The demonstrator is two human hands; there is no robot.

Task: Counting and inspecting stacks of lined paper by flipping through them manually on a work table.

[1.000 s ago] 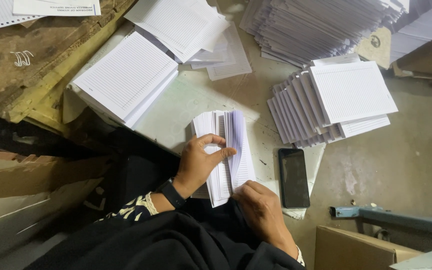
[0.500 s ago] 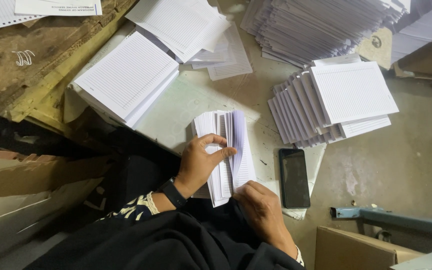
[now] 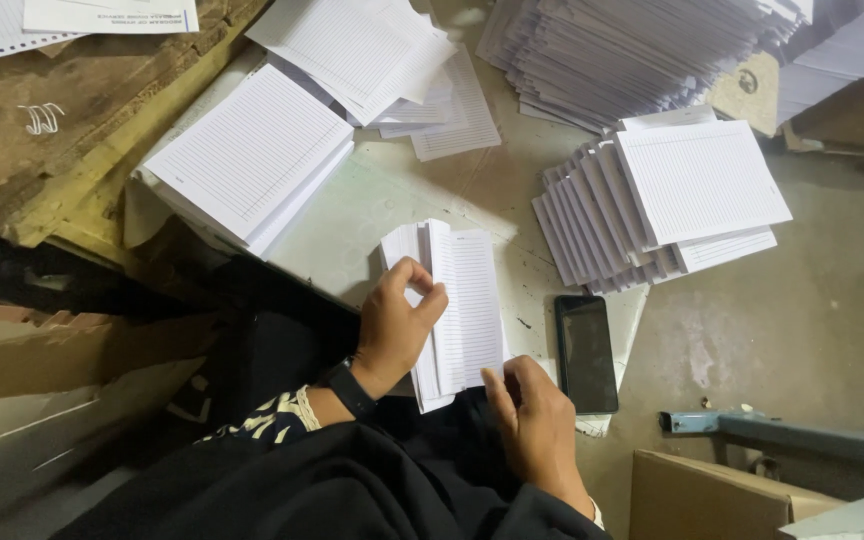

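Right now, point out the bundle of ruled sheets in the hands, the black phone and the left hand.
bundle of ruled sheets (image 3: 472, 300), head view, on the top ruled page.
black phone (image 3: 585, 352), head view, middle of its dark screen.
left hand (image 3: 392, 328), head view, back of the hand.

Print bindery workshop: stacked ruled-paper sheaves (image 3: 697, 190), concrete floor (image 3: 812, 340), wooden pallet (image 3: 62, 170).

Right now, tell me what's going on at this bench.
A person is holding a bundle of lined sheets on edge over the table. The left hand grips the bundle from the side, thumb and fingers pinching some pages. The right hand holds the lower corner. A black phone lies flat just right of the bundle. A fanned stack of lined pads sits further right, and another thick pad lies at the upper left.
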